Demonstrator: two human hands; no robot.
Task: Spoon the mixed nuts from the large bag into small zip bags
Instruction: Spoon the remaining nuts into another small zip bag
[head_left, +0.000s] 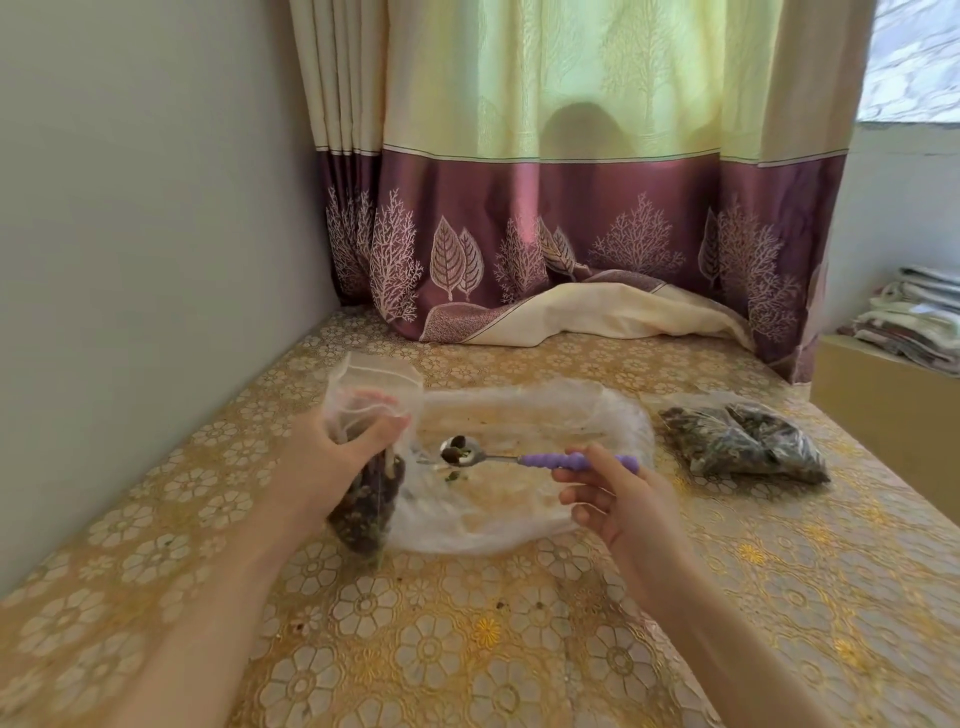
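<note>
The spoon (462, 451) sat level over the large bag (524, 467), a few nuts (457, 448) in its steel bowl, and that bag lay flat and very nearly scraped bare, with only crumbs and one or two bits (451, 475) below the bowl. The right hand (618, 499) gripped the purple handle between thumb and curled fingers, holding it out sideways. Just beside the bowl, to its left, the small zip bag (363, 467) stood upright, well filled with dark nuts in its lower half; the left hand (337, 447) was wrapped around its upper part, fingers and thumb pinching the plastic so the mouth gaped open above.

By the look of it, this was the carry: a late scoop, loaded and on its way to the bag, with the task close to its end. The next move called for a lift, because the mouth stood higher than the bowl, then a tip over the rim without clipping the floppy lip.

There was room for it. A filled bag (748, 441) lay well apart on the right, near the table's (467, 649) right edge. The wall (130, 234) ran close along the left, so the left elbow had little space that way. The curtain (571, 234) hung well behind, its hem pooled on the tabletop.
</note>
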